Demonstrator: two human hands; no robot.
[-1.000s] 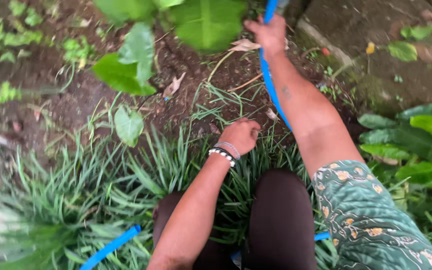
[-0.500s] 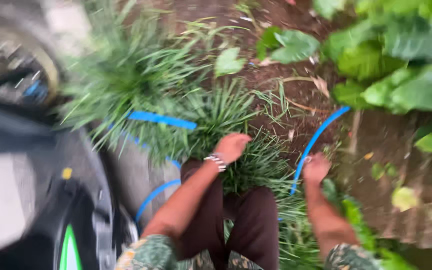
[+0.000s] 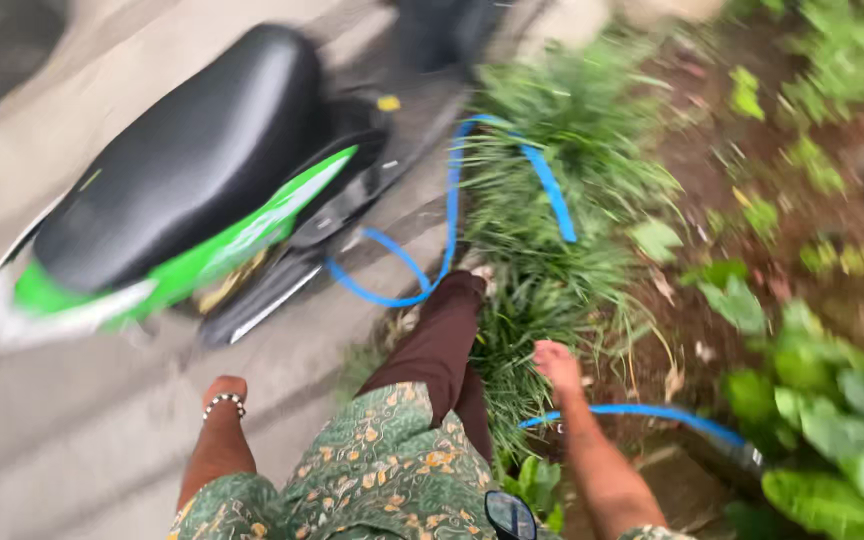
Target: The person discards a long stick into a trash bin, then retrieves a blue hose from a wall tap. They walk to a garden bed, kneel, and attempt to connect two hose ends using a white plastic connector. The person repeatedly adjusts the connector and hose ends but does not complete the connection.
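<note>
A: Blue hose (image 3: 449, 215) loops from the scooter (image 3: 187, 190) round our shoe (image 3: 457, 287), through the grass (image 3: 552, 200); another run passes just beside our right hand (image 3: 557, 362).

B: Grip?

A: Right hand blurred — we cannot tell; left hand (image 3: 224, 390) hangs free, holding nothing.

B: Risk?

A: We judge a foot could snag the loop — trip, or tug the scooter.

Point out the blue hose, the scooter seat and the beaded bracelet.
blue hose (image 3: 449, 200): head view, on the upright stretch beside the grass clump.
scooter seat (image 3: 187, 155): head view, middle of the black cushion.
beaded bracelet (image 3: 223, 401): head view, on the beads at the left wrist.
</note>
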